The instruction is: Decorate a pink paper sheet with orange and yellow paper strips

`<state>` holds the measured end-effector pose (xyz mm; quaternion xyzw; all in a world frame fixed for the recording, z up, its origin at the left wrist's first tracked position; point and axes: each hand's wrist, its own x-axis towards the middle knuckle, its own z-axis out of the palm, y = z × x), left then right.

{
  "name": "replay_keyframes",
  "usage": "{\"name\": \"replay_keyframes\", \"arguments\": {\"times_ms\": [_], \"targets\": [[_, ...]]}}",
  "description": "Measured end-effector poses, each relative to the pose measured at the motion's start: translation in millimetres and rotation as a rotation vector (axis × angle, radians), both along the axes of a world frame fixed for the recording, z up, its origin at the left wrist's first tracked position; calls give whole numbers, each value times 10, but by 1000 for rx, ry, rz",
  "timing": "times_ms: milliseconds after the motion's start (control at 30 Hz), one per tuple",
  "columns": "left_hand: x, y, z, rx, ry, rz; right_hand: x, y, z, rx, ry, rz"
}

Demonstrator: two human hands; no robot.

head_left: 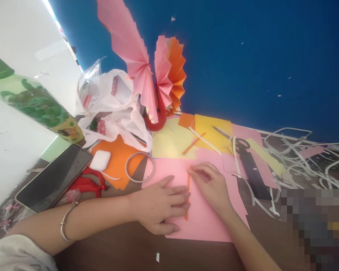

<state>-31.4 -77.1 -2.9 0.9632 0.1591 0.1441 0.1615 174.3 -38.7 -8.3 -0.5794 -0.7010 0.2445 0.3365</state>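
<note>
My left hand [161, 205] lies flat on a pink paper sheet [206, 222], its fingertips pressing on a thin orange paper strip [188, 184] that runs down the sheet. At the strip's upper end, the fingertips of my right hand [211, 186] pinch and press it. A silver bangle [65, 223] circles my left wrist.
Yellow sheets [172, 141] and orange paper [117, 158] lie behind, with black scissors [250, 165], a tape ring [139, 167], a white earbud case [100, 160], a phone [55, 177], a green bottle [36, 101], a plastic bag [113, 109], pleated paper fans [158, 75] and white paper trimmings [299, 150].
</note>
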Motion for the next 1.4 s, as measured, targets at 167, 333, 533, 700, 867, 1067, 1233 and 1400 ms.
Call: {"name": "replay_keyframes", "arguments": {"times_ms": [167,333,533,700,867,1067,1233,1400], "targets": [[-3,5,5,-15,-4,-9,-9,9,0,-7,-11,-27],[-1,3,2,-15,26,-10,-36,25,0,-22,-36,-109],[-4,3,11,-5,20,-6,-75,95,45,-72,-161,-152],[-12,-19,16,16,15,-7,-107,235,103,-177,-301,-217],[-32,-22,23,50,39,-16,-140,268,112,-164,-344,-265],[-66,1,44,117,-3,-130,-179,195,57,-96,-369,-273],[-73,-41,44,150,-1,-143,-187,209,54,-126,-276,-273],[-88,-64,29,181,-7,-96,92,388,213,-102,-50,-184]]}}
